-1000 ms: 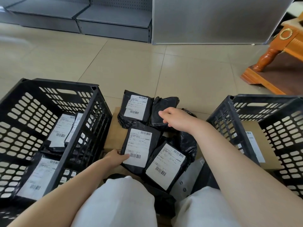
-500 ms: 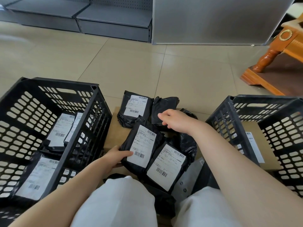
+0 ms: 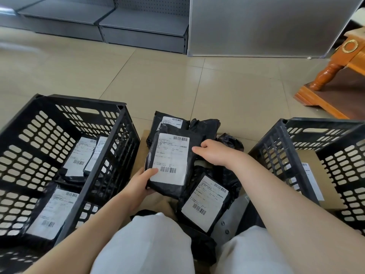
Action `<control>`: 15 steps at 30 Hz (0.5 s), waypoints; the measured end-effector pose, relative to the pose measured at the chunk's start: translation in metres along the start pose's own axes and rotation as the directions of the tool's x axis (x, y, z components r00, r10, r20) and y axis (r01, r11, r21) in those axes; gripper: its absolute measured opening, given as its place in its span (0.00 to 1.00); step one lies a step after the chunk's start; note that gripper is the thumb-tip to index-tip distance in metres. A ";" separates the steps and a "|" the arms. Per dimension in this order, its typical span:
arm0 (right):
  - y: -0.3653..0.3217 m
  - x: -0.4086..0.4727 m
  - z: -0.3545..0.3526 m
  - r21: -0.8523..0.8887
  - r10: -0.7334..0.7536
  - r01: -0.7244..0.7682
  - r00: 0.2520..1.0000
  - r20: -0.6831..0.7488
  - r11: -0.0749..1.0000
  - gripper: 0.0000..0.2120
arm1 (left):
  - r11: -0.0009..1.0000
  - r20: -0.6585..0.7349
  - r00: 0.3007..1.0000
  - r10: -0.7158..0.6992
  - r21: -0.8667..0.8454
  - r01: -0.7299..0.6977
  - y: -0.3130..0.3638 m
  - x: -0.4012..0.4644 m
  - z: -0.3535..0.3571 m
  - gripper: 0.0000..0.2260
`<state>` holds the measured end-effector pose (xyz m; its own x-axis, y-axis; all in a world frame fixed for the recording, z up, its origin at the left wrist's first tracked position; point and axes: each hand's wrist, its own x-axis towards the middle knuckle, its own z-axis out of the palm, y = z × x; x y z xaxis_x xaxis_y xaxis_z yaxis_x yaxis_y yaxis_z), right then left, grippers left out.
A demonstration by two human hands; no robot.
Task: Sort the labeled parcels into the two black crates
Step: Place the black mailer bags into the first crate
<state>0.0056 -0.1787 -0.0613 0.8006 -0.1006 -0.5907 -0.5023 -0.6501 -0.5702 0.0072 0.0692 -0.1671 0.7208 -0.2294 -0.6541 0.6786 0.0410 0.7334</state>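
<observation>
Both hands hold one black parcel with a white barcode label, lifted above the pile. My left hand grips its lower left corner. My right hand holds its right edge. Under it lie another labeled black parcel near my knee and one at the back, partly hidden. The left black crate holds three labeled black parcels. The right black crate holds a brown cardboard parcel with a label.
A flat brown cardboard box lies under the pile between the crates. Crumpled black bags sit behind my right hand. A wooden furniture leg stands far right, and grey shelving lines the back. My white-trousered knees fill the bottom edge.
My left hand has lifted the middle parcel off the pile and turned it upright. My right hand has moved onto its right edge.
</observation>
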 end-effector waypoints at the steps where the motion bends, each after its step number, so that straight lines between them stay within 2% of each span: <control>1: -0.001 -0.001 0.001 0.025 0.024 -0.024 1.000 0.013 0.999 0.16 | 0.999 0.022 1.000 0.009 -0.037 -0.008 0.003 0.000 0.001 0.15; 2: -0.001 -0.002 0.003 0.062 0.052 -0.055 0.997 0.051 0.997 0.16 | 0.998 0.043 0.999 0.022 -0.067 -0.019 0.006 -0.001 0.003 0.16; 3: -0.001 -0.002 0.004 0.100 0.069 -0.078 0.993 0.096 0.992 0.21 | 0.995 0.064 0.997 0.040 -0.097 -0.034 0.009 -0.001 0.005 0.16; 5: -0.001 0.000 0.008 0.156 0.080 -0.105 0.984 0.158 0.982 0.39 | 0.990 0.100 0.993 0.068 -0.129 -0.055 0.012 -0.003 0.009 0.19; 6: -0.001 0.002 0.010 0.190 0.074 -0.106 0.983 0.171 0.976 0.44 | 0.988 0.119 0.990 0.074 -0.142 -0.057 0.014 -0.004 0.009 0.21; 7: -0.001 0.004 0.014 0.244 0.055 -0.096 0.984 0.170 0.965 0.43 | 0.987 0.136 0.988 0.080 -0.151 -0.059 0.016 -0.006 0.009 0.23; 9: -0.003 0.008 0.018 0.391 0.024 -0.084 0.988 0.155 0.917 0.31 | 0.984 0.142 0.984 0.110 -0.155 -0.088 0.020 -0.008 0.008 0.24; 12: -0.013 0.007 0.020 0.548 -0.030 -0.042 0.992 0.120 0.835 0.17 | 0.971 0.063 0.984 0.165 -0.184 -0.151 0.025 -0.012 0.006 0.17; 15: -0.029 0.006 0.021 0.652 -0.071 0.008 0.995 0.070 0.758 0.07 | 0.957 0.012 0.983 0.183 -0.231 -0.176 0.030 -0.016 0.001 0.17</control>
<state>0.0176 -0.1444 -0.0604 0.8094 -0.0016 -0.5873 -0.5873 -0.0029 -0.8094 0.0161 0.0730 -0.1346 0.8312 -0.2296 -0.5064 0.5555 0.3043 0.7738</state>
